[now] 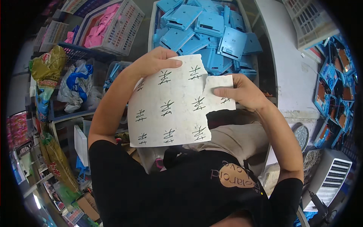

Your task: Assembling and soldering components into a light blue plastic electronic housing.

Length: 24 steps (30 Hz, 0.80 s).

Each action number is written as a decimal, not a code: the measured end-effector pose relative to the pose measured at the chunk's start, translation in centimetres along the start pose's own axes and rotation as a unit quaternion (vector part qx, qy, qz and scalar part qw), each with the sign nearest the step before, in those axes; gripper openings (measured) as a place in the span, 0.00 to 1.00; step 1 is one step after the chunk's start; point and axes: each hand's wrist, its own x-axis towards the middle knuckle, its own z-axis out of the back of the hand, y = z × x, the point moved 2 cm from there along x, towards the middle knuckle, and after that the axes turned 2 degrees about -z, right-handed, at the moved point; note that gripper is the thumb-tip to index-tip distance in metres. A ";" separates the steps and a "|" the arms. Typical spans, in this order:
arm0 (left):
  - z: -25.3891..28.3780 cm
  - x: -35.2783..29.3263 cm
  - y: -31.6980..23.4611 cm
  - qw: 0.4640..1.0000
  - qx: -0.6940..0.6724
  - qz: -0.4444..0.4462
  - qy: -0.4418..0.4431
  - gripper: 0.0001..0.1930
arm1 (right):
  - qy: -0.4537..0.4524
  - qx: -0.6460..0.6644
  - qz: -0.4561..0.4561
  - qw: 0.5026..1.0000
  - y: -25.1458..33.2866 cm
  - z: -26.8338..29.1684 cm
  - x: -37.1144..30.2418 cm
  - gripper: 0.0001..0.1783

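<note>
A large white sheet of paper (176, 109) with rows of handwritten dark marks hangs in front of my body. Its right edge is ragged. My left hand (157, 62) grips the sheet at its top, thumb lying over the front. Between the thumb and fingers of my right hand (242, 92) is a smaller torn piece of the paper (219, 85), which meets the sheet along a tear on its left side. Whether the two are still joined there I cannot tell. The fingers behind the paper are hidden on both hands.
Ahead stands a white-rimmed bin (151, 28) heaped with light blue plastic cases (210, 24). A basket (126, 28) of pink parts (102, 28) is at the far left, above plastic bags (77, 85). More blue parts (336, 90) are stacked at right, near a white slotted box (329, 181).
</note>
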 end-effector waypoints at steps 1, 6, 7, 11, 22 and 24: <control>0.2 0.0 0.4 1.000 0.003 -0.012 -0.001 0.13 | -0.007 0.012 0.000 1.000 0.1 -0.2 0.5 0.15; 1.1 -0.5 0.7 0.998 0.030 -0.037 -0.030 0.14 | -0.071 0.070 0.036 0.994 -0.7 -1.2 2.9 0.13; 1.2 -0.7 0.9 0.997 0.045 -0.046 -0.045 0.14 | -0.084 0.083 0.017 0.993 -1.1 -1.2 3.4 0.13; 1.5 -2.2 1.0 0.983 0.139 -0.082 -0.089 0.13 | -0.120 0.123 -0.043 0.984 -2.6 -0.9 5.4 0.15; -0.2 -4.0 -0.7 0.915 0.294 -0.236 -0.146 0.13 | -0.170 0.225 -0.093 0.955 -4.3 -0.5 7.2 0.16; -0.4 -4.3 -1.5 0.899 0.325 -0.257 -0.144 0.13 | -0.187 0.226 -0.101 0.951 -4.2 -0.6 7.2 0.15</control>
